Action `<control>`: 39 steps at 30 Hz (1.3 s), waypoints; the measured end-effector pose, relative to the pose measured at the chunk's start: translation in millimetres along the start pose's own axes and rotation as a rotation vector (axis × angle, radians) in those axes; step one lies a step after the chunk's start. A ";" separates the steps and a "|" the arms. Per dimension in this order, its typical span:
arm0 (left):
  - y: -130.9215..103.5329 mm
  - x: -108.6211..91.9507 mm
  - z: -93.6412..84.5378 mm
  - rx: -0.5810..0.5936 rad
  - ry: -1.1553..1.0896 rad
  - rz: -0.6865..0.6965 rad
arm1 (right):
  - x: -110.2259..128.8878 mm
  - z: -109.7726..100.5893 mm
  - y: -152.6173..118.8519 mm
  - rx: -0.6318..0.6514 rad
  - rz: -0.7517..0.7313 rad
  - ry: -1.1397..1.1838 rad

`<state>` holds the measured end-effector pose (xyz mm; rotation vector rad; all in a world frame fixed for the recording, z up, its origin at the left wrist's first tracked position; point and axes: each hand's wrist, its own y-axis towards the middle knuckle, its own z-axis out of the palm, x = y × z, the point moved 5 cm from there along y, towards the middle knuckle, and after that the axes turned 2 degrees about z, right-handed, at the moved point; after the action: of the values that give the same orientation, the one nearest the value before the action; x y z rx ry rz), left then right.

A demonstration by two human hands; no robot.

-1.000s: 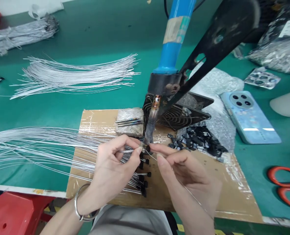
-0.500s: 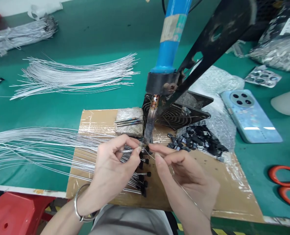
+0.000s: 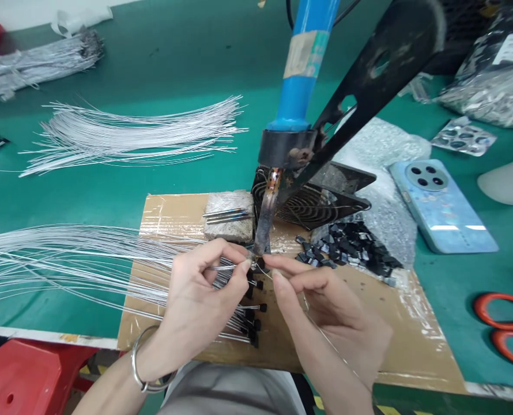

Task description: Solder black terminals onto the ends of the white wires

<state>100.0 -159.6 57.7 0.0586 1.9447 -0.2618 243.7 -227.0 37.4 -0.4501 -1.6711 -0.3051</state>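
My left hand (image 3: 204, 288) pinches the end of a white wire just below the tip of a blue soldering iron (image 3: 294, 92), which a black bracket (image 3: 360, 86) holds upright. My right hand (image 3: 334, 317) grips a thin solder wire (image 3: 332, 346) between thumb and forefinger, its end close to the iron's tip. The exact contact at the tip is too small to tell. White wires (image 3: 87, 242) run in from the left under my left hand, several ending in black pieces (image 3: 253, 325) on the cardboard (image 3: 403, 340).
Behind the cardboard lies a loose bundle of white wires (image 3: 144, 132). A black fan (image 3: 312, 202) and a heap of small black pieces (image 3: 360, 248) are right of the iron. Farther right are a blue phone (image 3: 447, 207) and red-handled scissors (image 3: 498, 311). A wrapped block (image 3: 228, 225) holds metal rods.
My right hand has shifted very slightly, its thumb a little to the left. My left hand and the iron look the same.
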 end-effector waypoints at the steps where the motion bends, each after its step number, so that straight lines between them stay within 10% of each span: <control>1: 0.0 0.0 -0.2 -0.003 0.005 0.002 | 0.2 0.0 -0.2 -0.002 -0.004 -0.001; 39: -1.3 0.2 0.8 0.015 0.019 0.054 | 0.9 1.4 -0.7 -0.019 -0.066 -0.008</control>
<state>100.4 -161.0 57.4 0.1237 1.9568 -0.2405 242.0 -226.9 38.1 -0.4111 -1.6942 -0.3685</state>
